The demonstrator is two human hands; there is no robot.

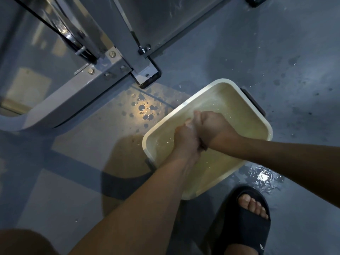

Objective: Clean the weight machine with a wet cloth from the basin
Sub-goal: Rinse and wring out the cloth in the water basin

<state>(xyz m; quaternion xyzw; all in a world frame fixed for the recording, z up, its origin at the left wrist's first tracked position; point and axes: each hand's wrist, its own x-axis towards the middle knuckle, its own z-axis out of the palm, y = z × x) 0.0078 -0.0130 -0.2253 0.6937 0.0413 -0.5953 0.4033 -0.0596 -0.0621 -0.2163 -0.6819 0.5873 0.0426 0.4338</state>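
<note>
The task is at its opening step, by my reading. Both hands work over the cream rectangular plastic basin (185,106) of yellowish water at centre right of the frame, and the grey steel weight machine (114,70) in the upper left is not being touched. Wiping the machine looks to be wholly ahead, though drops on its panel hint that some water has reached it.

The left hand (185,138) and right hand (211,128) are clenched into fists, pressed against each other just above the water. Each seems to grip an end of the wet cloth (191,126), as if wringing it. Only a pale scrap of that cloth shows between the knuckles, so its colour, size and wetness cannot be judged.

Scattered water droplets (145,109) lie on the glossy grey floor (257,52) between basin and machine. A foot in a black slide sandal (252,218) stands at lower right.
</note>
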